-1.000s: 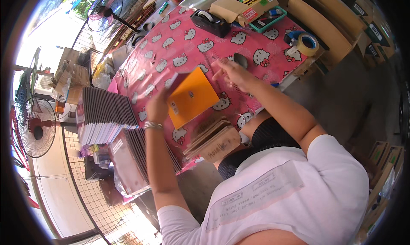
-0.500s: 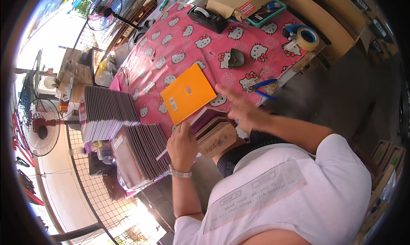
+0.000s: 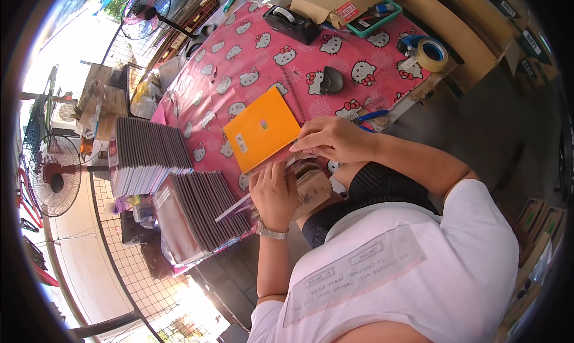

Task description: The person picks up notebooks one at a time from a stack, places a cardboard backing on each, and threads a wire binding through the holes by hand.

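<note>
Both my hands meet at the near edge of the table, just below an orange spiral notebook (image 3: 263,131) that lies flat. My left hand (image 3: 274,190) is closed round a thin pale strip (image 3: 232,210), whose long end sticks out toward the stacked notebooks. With fingertips pinched, my right hand (image 3: 336,141) comes close to the left one, at what looks like the strip's other end; the fingers hide most of it. Under my hands, by my lap, is an open brown cardboard box (image 3: 314,193) with handwriting on its side.
Two stacks of spiral notebooks, one behind (image 3: 149,155) and one nearer (image 3: 206,211), stand at the left. On the pink tablecloth (image 3: 239,56) are a dark grey object (image 3: 330,80), blue-handled pliers (image 3: 372,116), a tape roll (image 3: 430,55), a tape dispenser (image 3: 291,23) and a teal tray (image 3: 375,21).
My right hand has come left and its outstretched finger has drawn in to a pinch beside my left hand. My left hand has shifted right, and more of the pale strip shows.
</note>
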Available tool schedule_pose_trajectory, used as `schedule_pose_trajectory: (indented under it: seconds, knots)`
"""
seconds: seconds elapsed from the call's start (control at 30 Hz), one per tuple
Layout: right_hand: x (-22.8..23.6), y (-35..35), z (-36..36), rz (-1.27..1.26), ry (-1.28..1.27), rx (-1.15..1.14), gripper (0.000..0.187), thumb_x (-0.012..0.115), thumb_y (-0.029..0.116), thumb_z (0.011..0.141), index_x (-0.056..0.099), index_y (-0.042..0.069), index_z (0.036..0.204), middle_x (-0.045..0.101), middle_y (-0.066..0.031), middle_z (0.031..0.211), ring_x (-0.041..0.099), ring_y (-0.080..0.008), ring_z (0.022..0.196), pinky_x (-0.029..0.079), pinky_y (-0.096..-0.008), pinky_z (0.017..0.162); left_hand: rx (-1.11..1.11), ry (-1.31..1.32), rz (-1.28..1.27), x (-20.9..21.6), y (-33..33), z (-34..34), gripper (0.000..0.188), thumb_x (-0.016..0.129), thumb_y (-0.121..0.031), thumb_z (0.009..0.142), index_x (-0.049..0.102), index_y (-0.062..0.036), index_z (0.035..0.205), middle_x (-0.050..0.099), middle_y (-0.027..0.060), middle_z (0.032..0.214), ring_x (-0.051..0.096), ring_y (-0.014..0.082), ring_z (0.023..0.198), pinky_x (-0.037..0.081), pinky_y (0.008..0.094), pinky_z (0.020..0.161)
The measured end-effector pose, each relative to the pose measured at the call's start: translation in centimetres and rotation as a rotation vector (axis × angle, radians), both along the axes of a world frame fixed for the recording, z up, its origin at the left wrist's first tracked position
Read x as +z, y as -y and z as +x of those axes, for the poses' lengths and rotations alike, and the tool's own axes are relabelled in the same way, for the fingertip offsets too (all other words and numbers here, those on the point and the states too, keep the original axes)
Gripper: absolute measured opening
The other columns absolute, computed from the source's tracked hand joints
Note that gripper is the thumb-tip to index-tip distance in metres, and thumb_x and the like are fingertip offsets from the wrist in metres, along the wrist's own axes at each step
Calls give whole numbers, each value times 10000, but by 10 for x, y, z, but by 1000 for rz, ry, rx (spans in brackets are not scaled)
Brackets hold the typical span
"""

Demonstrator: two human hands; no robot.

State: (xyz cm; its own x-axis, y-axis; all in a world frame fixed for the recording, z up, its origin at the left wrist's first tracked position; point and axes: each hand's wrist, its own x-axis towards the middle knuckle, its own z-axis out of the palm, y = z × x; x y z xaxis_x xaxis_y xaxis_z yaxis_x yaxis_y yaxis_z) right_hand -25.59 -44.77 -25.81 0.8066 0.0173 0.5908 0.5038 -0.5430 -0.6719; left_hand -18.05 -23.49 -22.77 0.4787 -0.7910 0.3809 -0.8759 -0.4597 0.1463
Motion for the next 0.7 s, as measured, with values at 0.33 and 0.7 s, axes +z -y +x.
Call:
schedule_pose_trajectory:
  seconds: [0.33,0.7]
  knots:
    - [29,8,10,227,-665,321,326,665,114,904,645,65,1225,661,-156,972,662,-323,896,523,-389,782,45,-25,34,2,1,-6,184,626,-131,873,598,-52,1037,667,103,926,645,292,883,435,416,846]
    - [65,-25,-18,-274,-546,26,262,602,155,948,524,21,1159,662,-225,1040,686,-341,873,533,-434,697,-47,-8,-42,-6,-1,-14,309,677,-149,814,592,-81,1103,639,69,905,627,264,839,424,419,853]
